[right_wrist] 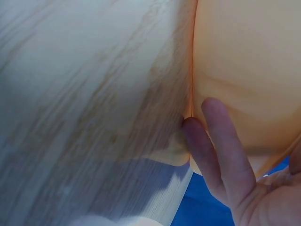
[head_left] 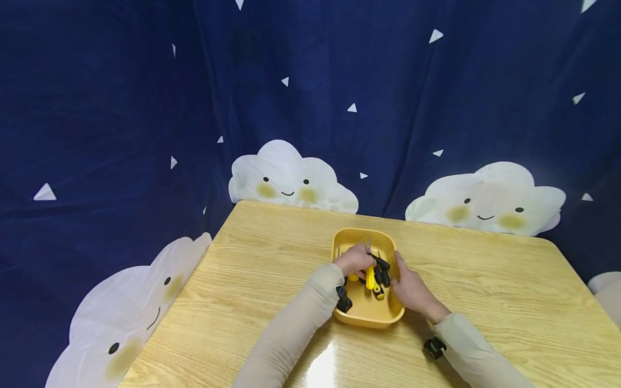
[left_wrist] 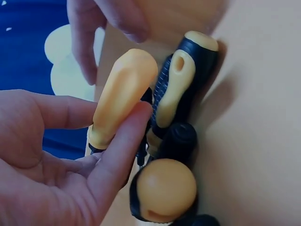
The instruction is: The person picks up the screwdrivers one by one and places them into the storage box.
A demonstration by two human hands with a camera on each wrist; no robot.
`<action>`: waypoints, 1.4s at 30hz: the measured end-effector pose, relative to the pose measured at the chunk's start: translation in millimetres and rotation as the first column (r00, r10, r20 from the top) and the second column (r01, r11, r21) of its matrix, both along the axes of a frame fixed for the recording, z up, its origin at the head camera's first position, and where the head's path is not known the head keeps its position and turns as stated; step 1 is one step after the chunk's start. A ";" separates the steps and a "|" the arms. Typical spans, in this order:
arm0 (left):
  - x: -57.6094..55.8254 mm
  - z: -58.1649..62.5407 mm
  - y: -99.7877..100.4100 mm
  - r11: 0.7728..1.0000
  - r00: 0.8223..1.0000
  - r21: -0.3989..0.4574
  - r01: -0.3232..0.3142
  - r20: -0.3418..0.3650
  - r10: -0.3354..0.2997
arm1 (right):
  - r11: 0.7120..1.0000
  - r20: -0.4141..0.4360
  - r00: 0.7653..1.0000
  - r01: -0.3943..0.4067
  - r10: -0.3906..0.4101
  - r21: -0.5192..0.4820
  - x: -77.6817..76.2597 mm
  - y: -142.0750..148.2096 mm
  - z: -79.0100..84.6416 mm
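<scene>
A yellow plastic bin (head_left: 367, 322) stands on the wooden table with several hand tools in it. Inside it, my left hand (head_left: 355, 260) pinches a screwdriver by its yellow handle (left_wrist: 124, 94) between thumb and fingers; its metal shaft (head_left: 370, 244) points toward the far wall. Close by that hand lie a black-and-yellow screwdriver (left_wrist: 181, 84) and a stubby handle with a round yellow end (left_wrist: 167, 188). My right hand (head_left: 411, 285) holds the bin's right wall, two fingertips (right_wrist: 214, 110) low on the outside, the thumb up by the rim.
More black-handled tools (head_left: 381, 274) lie in the bin to the right of the left hand. The wooden table (head_left: 490, 285) spreads out on both sides. Behind it hangs a dark blue curtain (head_left: 310, 70) with clouds and white triangles.
</scene>
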State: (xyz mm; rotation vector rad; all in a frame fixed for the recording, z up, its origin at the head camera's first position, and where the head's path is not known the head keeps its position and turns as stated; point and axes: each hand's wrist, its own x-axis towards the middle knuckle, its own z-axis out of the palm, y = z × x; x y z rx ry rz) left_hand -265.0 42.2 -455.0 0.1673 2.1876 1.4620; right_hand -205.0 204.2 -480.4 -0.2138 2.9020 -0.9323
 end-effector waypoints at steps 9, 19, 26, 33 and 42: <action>1.5 -2.6 2.9 1.000 1.000 -0.021 -0.015 0.009 0.015 | 1.000 0.019 1.000 0.011 -0.011 0.000 -0.1 -1.3 0.2; 0.8 -3.0 5.4 0.999 0.999 -0.015 -0.044 0.031 0.045 | 1.000 -0.020 1.000 0.012 -0.011 0.025 0.8 -2.6 2.5; -1.1 -6.1 3.9 0.999 0.999 0.010 -0.038 0.024 0.037 | 1.000 -0.010 1.000 0.023 -0.022 0.019 0.6 -3.2 2.5; -0.9 -5.6 3.3 0.999 0.999 -0.002 -0.042 0.021 0.042 | 1.000 -0.001 1.000 0.022 -0.022 0.018 -0.1 -3.0 0.6; 0.2 1.0 -0.4 0.999 0.998 -0.001 -0.053 0.014 0.053 | 1.000 0.010 1.000 0.010 -0.010 0.009 0.0 -2.8 1.2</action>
